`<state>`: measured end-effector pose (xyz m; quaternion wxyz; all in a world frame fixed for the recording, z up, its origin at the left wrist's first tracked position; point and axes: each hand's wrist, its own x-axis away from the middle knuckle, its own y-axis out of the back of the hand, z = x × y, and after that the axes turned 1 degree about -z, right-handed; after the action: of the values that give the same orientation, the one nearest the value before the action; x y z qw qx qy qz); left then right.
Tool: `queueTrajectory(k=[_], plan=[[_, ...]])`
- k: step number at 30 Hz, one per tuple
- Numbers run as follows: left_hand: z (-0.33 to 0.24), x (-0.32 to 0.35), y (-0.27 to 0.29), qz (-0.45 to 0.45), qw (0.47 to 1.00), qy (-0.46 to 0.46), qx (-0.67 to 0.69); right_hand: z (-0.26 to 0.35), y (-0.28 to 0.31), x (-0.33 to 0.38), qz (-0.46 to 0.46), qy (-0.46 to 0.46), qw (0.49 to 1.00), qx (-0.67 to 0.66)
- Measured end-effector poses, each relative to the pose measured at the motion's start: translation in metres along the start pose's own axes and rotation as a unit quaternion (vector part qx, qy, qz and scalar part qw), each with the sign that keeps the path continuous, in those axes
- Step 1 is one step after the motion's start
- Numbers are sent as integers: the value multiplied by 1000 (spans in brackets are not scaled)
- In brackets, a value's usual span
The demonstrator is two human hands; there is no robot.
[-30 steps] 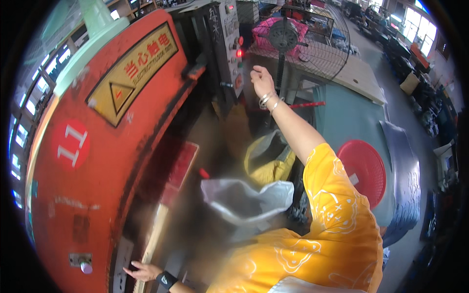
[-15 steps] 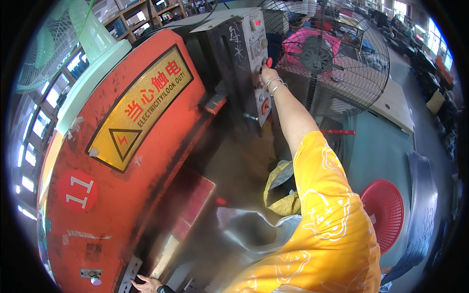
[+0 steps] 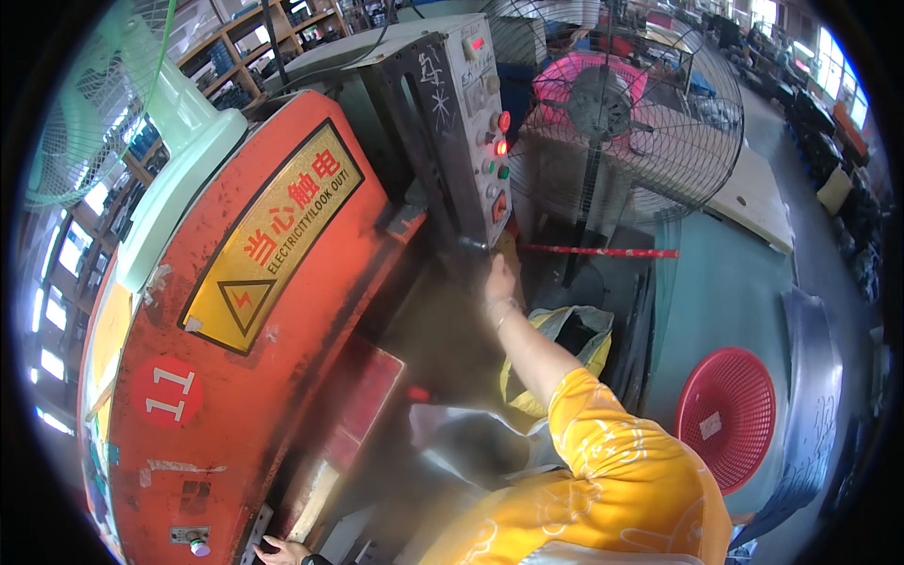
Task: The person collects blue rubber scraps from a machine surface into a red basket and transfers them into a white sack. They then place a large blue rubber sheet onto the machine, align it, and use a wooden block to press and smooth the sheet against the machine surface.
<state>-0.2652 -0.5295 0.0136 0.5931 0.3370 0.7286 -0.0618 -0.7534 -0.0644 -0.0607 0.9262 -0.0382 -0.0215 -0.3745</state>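
Note:
My right hand [image 3: 500, 281] is just below the lower end of the control box [image 3: 482, 141], close to a small metal handle [image 3: 474, 243]. How its fingers are bent is unclear, and no held thing shows. Red, green and dark buttons line the box's face, and one red button [image 3: 501, 148] glows. At the bottom edge my left hand [image 3: 282, 552], partly cut off, lies with fingers apart against a metal plate [image 3: 256, 535] on the side of the orange machine [image 3: 235, 395]. A yellow warning sign is on that machine.
A black-caged floor fan [image 3: 603, 113] stands behind the control box, and a green fan [image 3: 179, 122] at far left. A yellow-edged bag [image 3: 598, 358] and a whitish bag [image 3: 461, 438] sit below my right arm. A red basket [image 3: 725, 414] is at right, near a red bar [image 3: 603, 251].
My right hand has left the red button on the control box and moved down below the panel. A red button now shows lit. My left hand stays by the metal plate.

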Motion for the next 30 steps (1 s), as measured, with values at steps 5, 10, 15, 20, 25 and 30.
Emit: queueTrajectory(k=[5, 10, 15, 20, 25, 30], plan=[[5, 1, 1, 44, 999, 18, 2, -61, -48, -35, -46, -436, 830, -343], [22, 2, -5, 49, 999, 0, -6, 2, -30, -105, 111, -134, 964, -200], [39, -2, -14, 174, 981, 87, 3, 117, -17, -73, -27, 256, 963, 86], [34, 0, -7, 174, 980, 88, 31, 112, 46, 49, 171, 531, 808, 189], [23, -3, -2, 180, 980, 84, 15, 82, 80, 35, 181, 469, 802, 323], [30, 1, -8, 168, 983, 78, 13, 95, 61, -21, 60, 475, 803, 354]])
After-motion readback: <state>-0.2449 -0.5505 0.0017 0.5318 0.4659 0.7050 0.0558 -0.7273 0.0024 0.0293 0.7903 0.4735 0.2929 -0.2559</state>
